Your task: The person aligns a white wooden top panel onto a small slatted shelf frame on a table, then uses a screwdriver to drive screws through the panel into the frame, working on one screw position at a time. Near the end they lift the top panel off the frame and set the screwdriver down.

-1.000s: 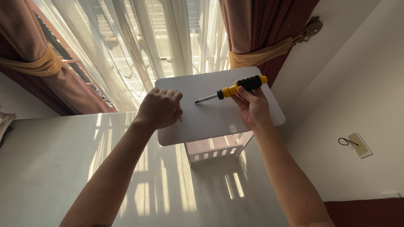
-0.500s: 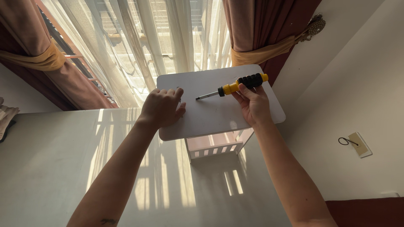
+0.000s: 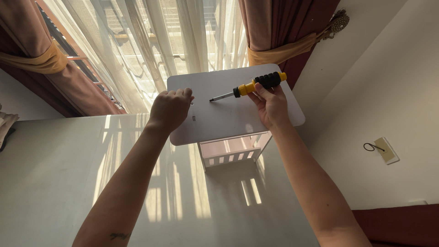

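Screwdriver (image 3: 252, 86) sits in my right hand (image 3: 270, 106), fingers wrapped on its black-and-yellow handle, tip lying on the white panel (image 3: 231, 116). My left hand (image 3: 170, 109), curled shut and holding nothing, presses the panel's edge to steady it atop the small slatted cabinet (image 3: 231, 153).

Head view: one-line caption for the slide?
Right hand holds a yellow-and-black screwdriver over a white panel; left hand rests on its edge.

A home room: tied-back curtains (image 3: 279, 41), sheer drapes (image 3: 151, 41), and a wall socket (image 3: 386, 150).
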